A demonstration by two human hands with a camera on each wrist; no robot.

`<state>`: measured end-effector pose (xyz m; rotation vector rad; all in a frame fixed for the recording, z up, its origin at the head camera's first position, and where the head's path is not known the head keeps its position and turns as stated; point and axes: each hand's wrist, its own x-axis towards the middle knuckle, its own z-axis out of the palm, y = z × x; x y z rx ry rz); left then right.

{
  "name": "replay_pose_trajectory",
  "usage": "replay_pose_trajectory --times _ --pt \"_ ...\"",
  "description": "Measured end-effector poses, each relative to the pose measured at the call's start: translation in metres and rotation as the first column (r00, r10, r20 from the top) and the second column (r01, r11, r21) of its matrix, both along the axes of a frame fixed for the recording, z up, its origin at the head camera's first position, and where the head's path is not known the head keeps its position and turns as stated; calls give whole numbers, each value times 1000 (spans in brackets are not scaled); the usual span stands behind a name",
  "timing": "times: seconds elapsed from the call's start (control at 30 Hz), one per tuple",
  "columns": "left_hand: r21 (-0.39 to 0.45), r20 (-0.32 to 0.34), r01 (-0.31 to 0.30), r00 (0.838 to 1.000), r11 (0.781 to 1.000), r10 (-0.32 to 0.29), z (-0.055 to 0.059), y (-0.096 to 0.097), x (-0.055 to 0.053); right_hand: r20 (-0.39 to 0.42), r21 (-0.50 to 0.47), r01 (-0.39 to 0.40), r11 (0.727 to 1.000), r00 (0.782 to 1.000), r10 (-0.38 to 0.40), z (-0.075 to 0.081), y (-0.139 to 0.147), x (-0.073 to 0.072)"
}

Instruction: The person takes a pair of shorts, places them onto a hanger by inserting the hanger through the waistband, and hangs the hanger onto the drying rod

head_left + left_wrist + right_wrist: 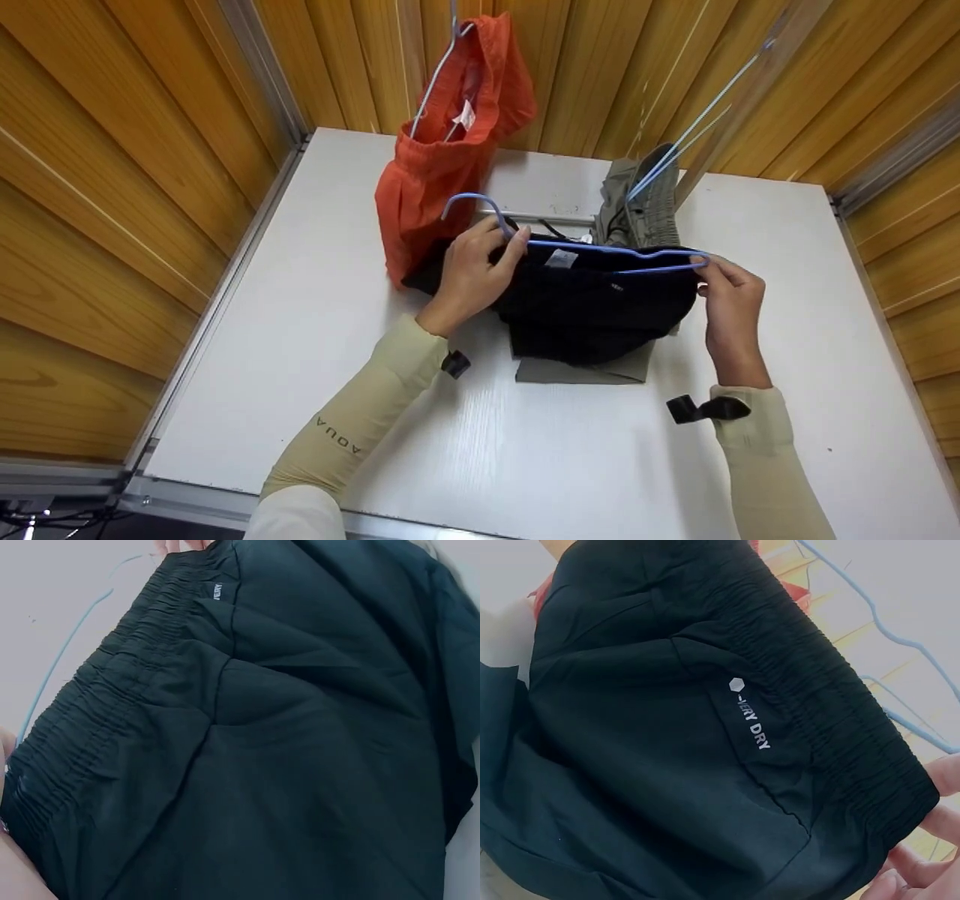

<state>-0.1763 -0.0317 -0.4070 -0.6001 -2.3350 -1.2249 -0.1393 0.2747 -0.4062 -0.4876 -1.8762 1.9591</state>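
A pair of black shorts [592, 315] with an elastic waistband is held up above the table. A blue wire hanger [585, 245] lies along the waistband opening, partly inside it, its hook sticking up on the left. My left hand [472, 274] pinches the hanger just below the hook, against the shorts. At the other end my right hand [731, 307] holds the waistband edge beside the hanger's tip. The right wrist view shows fingers [945, 821] at that waistband corner and white "VERY DRY" print on the shorts [667, 742].
Orange shorts [442, 172] hang on a light hanger at the back left. Olive-grey shorts [652, 210] hang from another hanger [697, 116] at the back right. The white table [480, 465] stands between wooden-slat walls [97, 172] with metal frame edges.
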Motion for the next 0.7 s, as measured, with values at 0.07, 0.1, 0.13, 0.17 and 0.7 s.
replay_pose_trajectory --times 0.07,0.1,0.13,0.17,0.7 --pt "-14 -2 -9 1000 1000 9 0 -1 0 -8 -39 -6 999 1000 5 2 1 1" --pt "-21 -3 -14 1000 1000 14 0 -1 0 -9 -51 -8 999 1000 7 3 1 1" --pt "-27 -5 -19 1000 999 19 0 -1 1 -10 -60 -10 998 1000 10 4 1 2" --pt "-34 -10 -25 1000 999 24 0 -1 1 -14 -74 -12 997 1000 11 5 1 2" --pt "-144 -79 -54 996 988 43 -4 -2 1 -49 44 -1 999 999 3 13 1 2"
